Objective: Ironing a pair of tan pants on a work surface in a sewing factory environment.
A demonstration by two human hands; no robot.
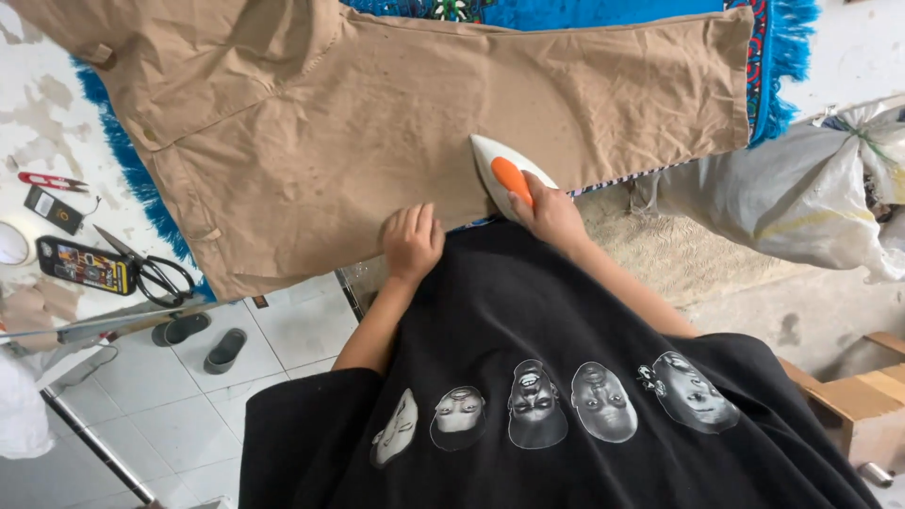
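Tan trousers lie spread flat across a blue patterned cloth on the work surface. My right hand grips the orange handle of a white iron, which rests on the near edge of the trouser leg. My left hand lies flat on the fabric just left of the iron, fingers together, pressing the cloth down. My black printed shirt fills the lower part of the view.
Black-handled scissors, a phone in a patterned case, a small black device and red clippers lie at the left. A stuffed white sack sits at the right. Sandals rest on the tiled floor.
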